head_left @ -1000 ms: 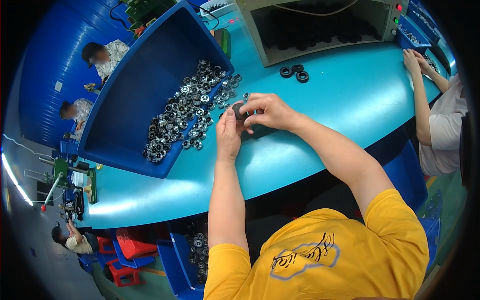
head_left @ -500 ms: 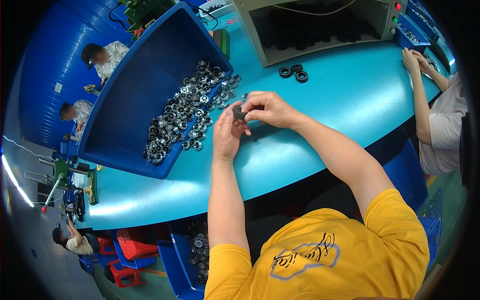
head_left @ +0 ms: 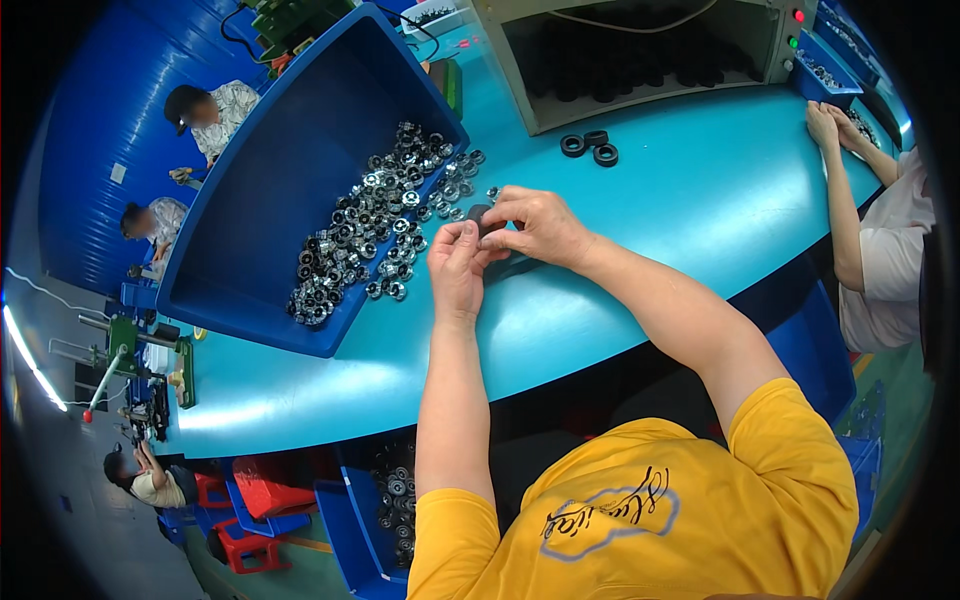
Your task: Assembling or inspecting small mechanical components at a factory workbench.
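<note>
Both my hands meet over the teal tabletop [head_left: 580, 290], just right of the spilled wheel hubs. Between them is a small black rubber tire [head_left: 478, 214], partly covered by my fingers. My left hand [head_left: 457, 262] grips it from the left, thumb up. From the right, my right hand [head_left: 540, 222] pinches it with thumb and forefinger. Whether a hub sits inside the tire cannot be made out. Shiny chrome and black wheel hubs [head_left: 368, 205] lie heaped in a tipped blue bin [head_left: 270, 150] and spill over its edge onto the table.
Three black tires [head_left: 604, 154] lie beyond my right hand. Behind them stands a grey metal box [head_left: 640, 105] holding many dark tires. At the right a co-worker's hands [head_left: 832, 125] rest near a small blue bin [head_left: 828, 78]. A green hand press [head_left: 125, 350] stands far left.
My hands have turned the tire, and my left fingers have curled in closer around it. My right hand has shifted slightly. The bin, hubs and loose tires stay put.
</note>
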